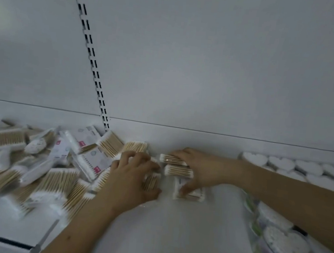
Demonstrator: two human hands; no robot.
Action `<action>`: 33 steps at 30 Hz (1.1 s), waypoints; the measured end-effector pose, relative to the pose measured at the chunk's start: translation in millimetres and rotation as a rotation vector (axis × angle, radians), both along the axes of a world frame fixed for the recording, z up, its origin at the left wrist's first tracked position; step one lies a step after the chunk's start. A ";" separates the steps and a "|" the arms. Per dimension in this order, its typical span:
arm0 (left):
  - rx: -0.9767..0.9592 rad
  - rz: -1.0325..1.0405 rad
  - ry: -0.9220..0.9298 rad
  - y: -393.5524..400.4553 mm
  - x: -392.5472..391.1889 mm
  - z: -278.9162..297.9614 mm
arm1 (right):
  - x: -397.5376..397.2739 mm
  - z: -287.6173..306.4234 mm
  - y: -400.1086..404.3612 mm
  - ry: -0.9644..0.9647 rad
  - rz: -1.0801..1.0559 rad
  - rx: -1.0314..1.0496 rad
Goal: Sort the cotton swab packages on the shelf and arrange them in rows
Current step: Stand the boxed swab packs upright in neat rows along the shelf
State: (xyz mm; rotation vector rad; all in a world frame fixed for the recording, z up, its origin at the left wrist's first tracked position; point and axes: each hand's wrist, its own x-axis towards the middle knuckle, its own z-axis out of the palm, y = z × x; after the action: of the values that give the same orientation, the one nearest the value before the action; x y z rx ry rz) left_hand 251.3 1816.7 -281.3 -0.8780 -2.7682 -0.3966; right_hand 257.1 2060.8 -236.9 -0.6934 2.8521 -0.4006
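The white shelf (180, 241) lay nearest. A jumbled heap of cotton swab packages (40, 164) covered its left. The left hand (134, 176) gripped one package; the right hand (196, 170) pinched a small package (189, 191). They looked light, slippery, best held by the edges.

Bare forearms (291, 193), no sleeves

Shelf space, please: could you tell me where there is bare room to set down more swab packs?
Bare shelf lies in front of both hands, between the loose pile and the heart-shaped tubs. A narrow strip runs behind the right hand along the back wall. The left side is crowded.
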 end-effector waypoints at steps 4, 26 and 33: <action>0.034 0.020 -0.060 2.9 -15.8 4.2 | 3.6 6.9 -6.1 0.027 -0.109 -0.056; 1.159 -0.099 -0.939 42.9 -22.6 68.0 | 72.1 63.9 26.1 0.184 -0.665 -0.640; 0.976 -0.080 -0.934 55.4 -30.4 73.4 | 78.9 72.3 48.1 0.181 -0.682 -0.676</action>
State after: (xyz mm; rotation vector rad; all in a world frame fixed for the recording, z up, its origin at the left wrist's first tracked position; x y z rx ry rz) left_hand 220.9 1872.1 -207.9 -0.5824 -2.5428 -2.3824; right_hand 336.0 2109.0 -164.6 0.2312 3.0321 -1.5006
